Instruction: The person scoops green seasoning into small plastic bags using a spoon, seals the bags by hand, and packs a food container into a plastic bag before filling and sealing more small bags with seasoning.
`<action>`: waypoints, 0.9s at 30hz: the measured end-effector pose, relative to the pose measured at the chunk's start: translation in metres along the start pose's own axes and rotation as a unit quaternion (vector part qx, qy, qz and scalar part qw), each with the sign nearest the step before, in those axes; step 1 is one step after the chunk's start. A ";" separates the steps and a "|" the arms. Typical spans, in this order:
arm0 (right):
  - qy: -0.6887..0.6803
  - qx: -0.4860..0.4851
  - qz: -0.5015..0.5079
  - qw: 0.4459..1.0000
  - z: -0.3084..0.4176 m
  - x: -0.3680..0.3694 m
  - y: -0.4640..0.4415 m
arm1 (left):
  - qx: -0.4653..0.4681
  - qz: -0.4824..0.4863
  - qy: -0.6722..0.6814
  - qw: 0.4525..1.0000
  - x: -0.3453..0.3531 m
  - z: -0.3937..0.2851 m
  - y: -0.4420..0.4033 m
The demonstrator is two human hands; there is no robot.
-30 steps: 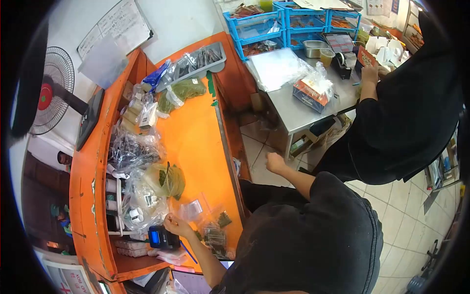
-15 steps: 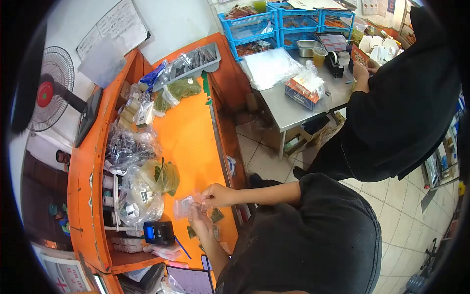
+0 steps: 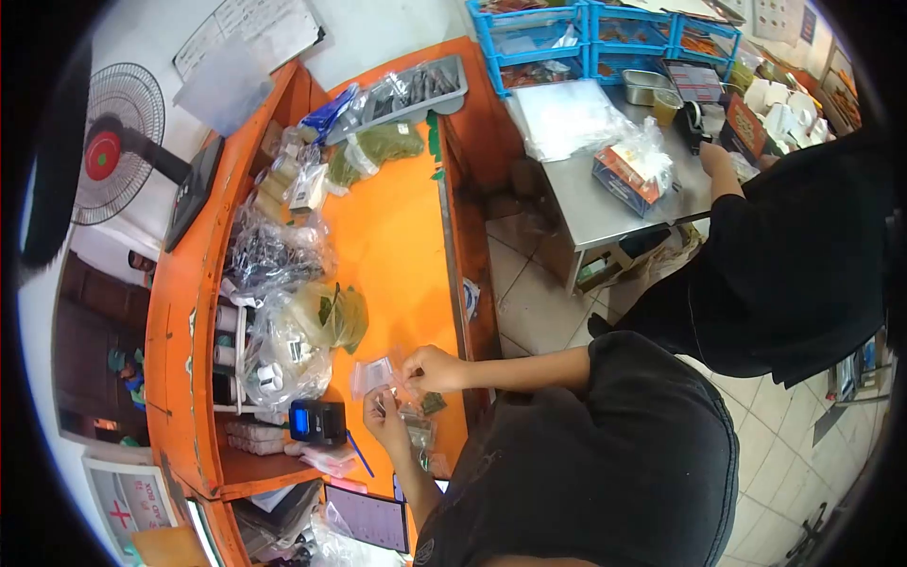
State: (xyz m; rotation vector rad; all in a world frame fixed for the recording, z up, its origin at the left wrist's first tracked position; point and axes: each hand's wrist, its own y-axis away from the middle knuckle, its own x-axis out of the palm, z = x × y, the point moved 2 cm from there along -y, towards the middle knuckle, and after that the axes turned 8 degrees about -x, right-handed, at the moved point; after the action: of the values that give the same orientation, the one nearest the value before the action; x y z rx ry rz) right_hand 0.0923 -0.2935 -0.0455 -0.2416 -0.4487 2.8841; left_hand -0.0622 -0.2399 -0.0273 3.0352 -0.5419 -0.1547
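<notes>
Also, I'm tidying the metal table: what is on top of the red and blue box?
Crumpled clear plastic covers most of the top of the box; the inside can't be seen.

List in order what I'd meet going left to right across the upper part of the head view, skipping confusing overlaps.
Fan → whiteboard → gray tray of dark packets → stack of clear plastic sheets → cup of yellowish liquid → black tape dispenser.

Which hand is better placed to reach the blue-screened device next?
Left, probably: the left hand is nearer the blue-screened device; the right hand sits farther off. Both are at the clear plastic bag.
</notes>
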 end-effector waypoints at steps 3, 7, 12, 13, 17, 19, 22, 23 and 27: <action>0.043 0.008 0.039 0.998 0.005 0.000 -0.009 | 0.220 -0.219 -0.249 0.917 -0.003 -0.025 0.015; 0.157 -0.011 0.125 0.979 0.010 0.010 -0.025 | 0.072 -0.118 -0.200 0.970 -0.019 -0.022 0.015; 0.174 -0.010 0.218 0.960 0.024 0.023 -0.035 | -0.067 0.056 -0.150 0.985 -0.028 -0.001 0.010; 0.102 -0.037 0.228 0.968 0.015 0.026 -0.037 | -0.084 0.063 -0.134 0.985 -0.031 -0.001 0.011; 0.056 -0.005 0.239 0.969 -0.001 0.030 -0.041 | -0.121 0.089 -0.085 0.985 -0.032 -0.004 0.011; -0.006 0.035 0.266 0.963 -0.011 0.032 -0.041 | -0.103 0.106 -0.118 0.982 -0.030 -0.006 0.009; 0.157 -0.109 0.232 0.954 -0.004 0.028 -0.041 | -0.080 0.140 -0.174 0.971 -0.030 -0.014 0.003; 0.053 -0.034 0.281 0.958 -0.003 0.026 -0.042 | -0.096 0.149 -0.148 0.973 -0.030 -0.019 0.001; -0.206 0.071 0.399 0.891 0.004 0.014 -0.053 | -0.064 0.171 -0.167 0.969 -0.030 -0.021 -0.009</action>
State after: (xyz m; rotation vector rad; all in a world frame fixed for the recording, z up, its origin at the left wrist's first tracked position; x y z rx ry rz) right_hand 0.0882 -0.2418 -0.0268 0.3020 -0.2220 3.7771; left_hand -0.0848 -0.2207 -0.0040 2.7460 -1.0221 -0.6597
